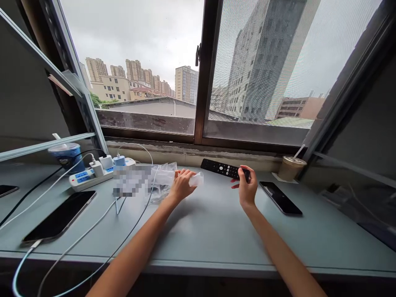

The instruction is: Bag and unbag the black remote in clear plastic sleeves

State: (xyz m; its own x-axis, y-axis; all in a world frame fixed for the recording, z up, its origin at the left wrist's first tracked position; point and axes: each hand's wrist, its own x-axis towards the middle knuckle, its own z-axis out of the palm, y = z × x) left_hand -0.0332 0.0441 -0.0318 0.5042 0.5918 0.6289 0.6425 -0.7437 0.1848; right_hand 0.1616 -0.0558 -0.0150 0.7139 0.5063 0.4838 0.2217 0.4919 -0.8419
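My right hand (248,187) is closed on one end of a black remote control (221,168), thumb on top. The remote is raised over the back of the desk, its button side towards me, its other end pointing left. My left hand (182,184) is closed on a clear plastic bag (163,176). A crumpled bit of the plastic sticks out to the right of its fingers, and the rest spreads over the desk to the left. The fingertips of the left hand are partly hidden.
On the grey desk (210,235), a black phone (281,198) lies right and a plugged-in phone (60,216) left. A power strip (93,179) with chargers stands behind several loose cables. Cups stand at both back corners: blue cup (66,156), brown drink (291,168). A window is behind.
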